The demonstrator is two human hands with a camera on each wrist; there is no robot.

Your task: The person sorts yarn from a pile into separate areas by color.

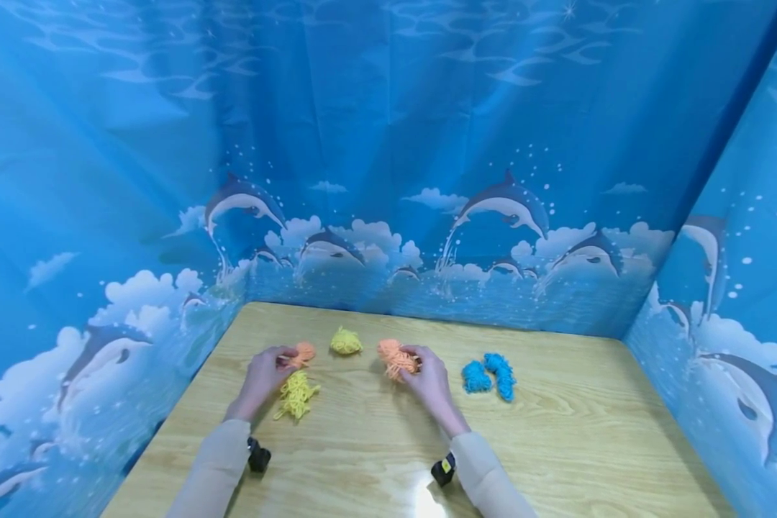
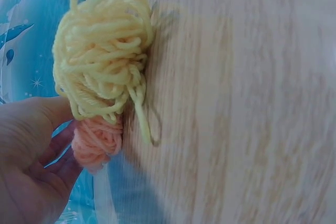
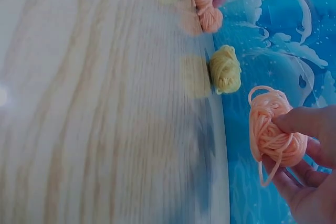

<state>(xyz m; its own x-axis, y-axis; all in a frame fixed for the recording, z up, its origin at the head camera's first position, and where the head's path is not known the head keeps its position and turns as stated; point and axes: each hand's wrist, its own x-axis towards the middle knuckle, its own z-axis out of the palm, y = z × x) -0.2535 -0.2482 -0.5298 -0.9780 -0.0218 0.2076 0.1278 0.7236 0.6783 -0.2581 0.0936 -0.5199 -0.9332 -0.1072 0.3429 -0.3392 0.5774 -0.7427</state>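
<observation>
sleeves (image 1: 211, 460) forward, right hand (image 1: 431, 385) round yarn (image 3: 266, 124)

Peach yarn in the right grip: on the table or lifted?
Lifted: in the right wrist view, the right grip pinches the peach yarn, and dolphin curtain shows between the yarn and the tabletop.

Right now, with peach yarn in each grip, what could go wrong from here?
The right peach bundle in the right grip is loosely looped at its edges, so it might snag or unravel. The left grip holds the left peach bundle close beside the tangled yellow bundle, so moving it could drag the yellow along. The rounder yellow bundle lies between the two grips; bringing them together might knock it.
</observation>
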